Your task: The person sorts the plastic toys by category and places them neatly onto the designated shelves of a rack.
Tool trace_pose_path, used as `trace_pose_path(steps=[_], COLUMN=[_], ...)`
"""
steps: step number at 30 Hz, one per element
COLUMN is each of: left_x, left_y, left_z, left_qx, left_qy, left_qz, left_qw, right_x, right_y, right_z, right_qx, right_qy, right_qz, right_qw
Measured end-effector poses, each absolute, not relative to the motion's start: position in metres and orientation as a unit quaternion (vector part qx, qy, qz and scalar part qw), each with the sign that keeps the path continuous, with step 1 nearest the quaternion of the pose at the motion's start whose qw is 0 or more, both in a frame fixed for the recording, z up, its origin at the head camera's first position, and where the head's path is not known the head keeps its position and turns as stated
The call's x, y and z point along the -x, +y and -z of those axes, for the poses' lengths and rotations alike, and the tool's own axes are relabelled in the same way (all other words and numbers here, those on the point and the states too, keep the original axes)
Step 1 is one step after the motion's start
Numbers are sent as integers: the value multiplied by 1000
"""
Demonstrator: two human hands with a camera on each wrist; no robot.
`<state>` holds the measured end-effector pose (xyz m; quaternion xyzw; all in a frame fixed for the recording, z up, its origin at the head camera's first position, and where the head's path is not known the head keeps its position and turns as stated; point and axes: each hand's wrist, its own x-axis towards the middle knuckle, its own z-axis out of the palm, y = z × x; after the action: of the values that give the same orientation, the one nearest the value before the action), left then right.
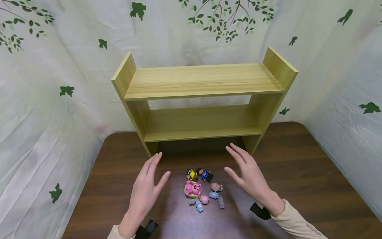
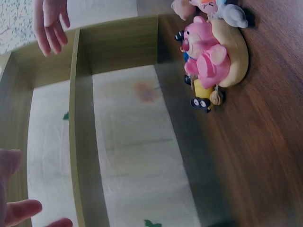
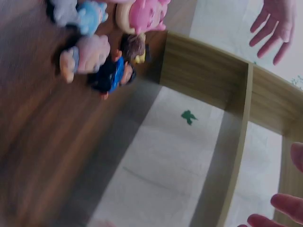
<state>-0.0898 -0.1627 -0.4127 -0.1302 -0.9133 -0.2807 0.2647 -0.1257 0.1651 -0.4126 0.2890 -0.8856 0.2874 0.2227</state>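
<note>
Two hands, left hand (image 1: pixel 146 187) & right hand (image 1: pixel 252 176), are held either side of some small toys (image 1: pixel 214 195), fingers loosely extended, nothing in either (thumbs inward, btw). All the toys lie bunched on the brown counter (image 1: pixel 104 189). Nearest me: a blue toy (image 1: pixel 199 206) and, to its right, a grey toy (image 1: pixel 221 202). Then the pink bear (image 1: pixel 194 188) with its cream base, biggest of the lot; prob. light, stiff plastic, a bit slick, hard to break. I'd grip it round the body, thumb opp. fingers. Little ones look lighter still, best pinched mid-body w/ fingertips. Farther: yellow toy (image 1: pixel 192 175), figure in blue (image 1: pixel 205 175). Beyond stands the wooden shelf (image 1: pixel 206 121), then leaf-print cloth (image 1: pixel 89 59).
</note>
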Motion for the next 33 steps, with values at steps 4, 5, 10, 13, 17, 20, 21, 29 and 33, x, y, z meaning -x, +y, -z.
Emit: trace_pose_path(steps=[4, 5, 10, 13, 17, 20, 21, 29, 33], left_x=[92, 93, 98, 101, 102, 102, 102, 112, 120], left_y=[-171, -173, -180, -184, -187, -188, -189, -195, -199], left_z=[414, 415, 417, 416, 409, 399, 395, 388, 387], left_qx=[135, 138, 143, 136, 122, 103, 96, 49, 28], left_qy=[-888, -881, -846, -830, -809, -797, -794, -775, -759], left_qz=[328, 341, 398, 426, 466, 495, 504, 557, 591], left_qw=[292, 299, 326, 333, 336, 329, 325, 295, 273], right_x=[123, 123, 121, 121, 120, 119, 119, 114, 113], right_y=[163, 162, 159, 158, 156, 156, 155, 155, 156], right_z=[417, 419, 427, 434, 442, 448, 450, 464, 471], right_qx=[-294, -294, -298, -304, -306, -307, -308, -291, -269], right_qy=[-870, -867, -850, -840, -830, -823, -821, -818, -826], right_qz=[-344, -355, -392, -404, -423, -434, -437, -471, -482], right_qw=[195, 190, 189, 197, 198, 199, 200, 155, 116])
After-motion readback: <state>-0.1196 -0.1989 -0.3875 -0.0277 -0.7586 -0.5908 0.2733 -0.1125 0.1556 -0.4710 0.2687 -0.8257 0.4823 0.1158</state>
